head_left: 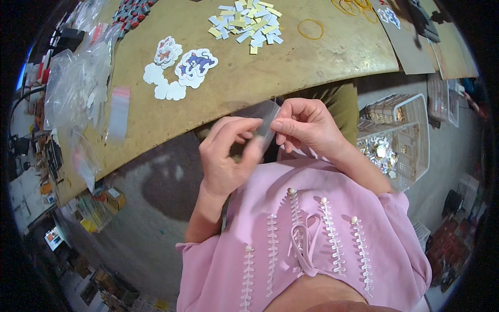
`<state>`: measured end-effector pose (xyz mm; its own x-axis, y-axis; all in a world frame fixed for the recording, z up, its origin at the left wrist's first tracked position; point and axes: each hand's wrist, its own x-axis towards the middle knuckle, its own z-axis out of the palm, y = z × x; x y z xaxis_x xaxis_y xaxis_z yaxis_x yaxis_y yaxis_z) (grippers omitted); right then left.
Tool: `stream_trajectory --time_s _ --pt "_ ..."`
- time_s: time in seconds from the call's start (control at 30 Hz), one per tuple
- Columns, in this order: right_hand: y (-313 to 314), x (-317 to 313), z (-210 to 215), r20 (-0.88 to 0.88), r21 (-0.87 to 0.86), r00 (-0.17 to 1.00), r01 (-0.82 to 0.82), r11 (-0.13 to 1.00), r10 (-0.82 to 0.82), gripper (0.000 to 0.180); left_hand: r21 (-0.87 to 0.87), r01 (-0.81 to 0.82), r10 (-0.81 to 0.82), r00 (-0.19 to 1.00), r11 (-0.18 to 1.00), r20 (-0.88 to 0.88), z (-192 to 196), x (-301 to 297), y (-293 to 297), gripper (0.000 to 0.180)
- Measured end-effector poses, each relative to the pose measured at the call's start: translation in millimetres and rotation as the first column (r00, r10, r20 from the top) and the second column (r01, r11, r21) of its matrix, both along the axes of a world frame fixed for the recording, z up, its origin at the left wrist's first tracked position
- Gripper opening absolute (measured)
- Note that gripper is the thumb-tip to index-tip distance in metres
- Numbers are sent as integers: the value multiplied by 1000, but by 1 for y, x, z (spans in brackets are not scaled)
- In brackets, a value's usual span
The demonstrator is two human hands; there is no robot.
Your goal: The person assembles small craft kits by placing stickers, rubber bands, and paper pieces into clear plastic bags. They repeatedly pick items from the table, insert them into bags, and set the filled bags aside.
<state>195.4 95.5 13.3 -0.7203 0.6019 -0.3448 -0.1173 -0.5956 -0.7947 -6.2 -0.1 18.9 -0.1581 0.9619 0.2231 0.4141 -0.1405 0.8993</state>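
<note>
Near the frame centre, the left hand (226, 156) and right hand (306, 127) both pinch a small clear plastic bag (266, 117) with closed fingers. Above them, cloud-shaped stickers (179, 70) lie on the desk (312, 57).

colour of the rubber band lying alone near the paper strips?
Yellow. The rubber band lies on the tan table; head view shows it best.

Pink blouse (332, 229) with white trim, yellow rubber band (310, 29), white basket (413, 132), tan tabletop (249, 67).
</note>
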Motion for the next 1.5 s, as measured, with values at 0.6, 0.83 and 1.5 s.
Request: stream_trajectory --time_s 0.6,0.83,1.5 --pt "2 4 -4 157 8 987 16 1000 -17 28 151 198 -107 880 969 -463 3 3 14 18" --pt "-2 9 21 152 950 964 -82 302 -216 19 118 289 -205 863 950 -461 3 -12 -2 14" --pt "-7 35 -5 418 874 908 -404 270 6 24 -129 -172 63 803 977 -593 17 -101 102 28"
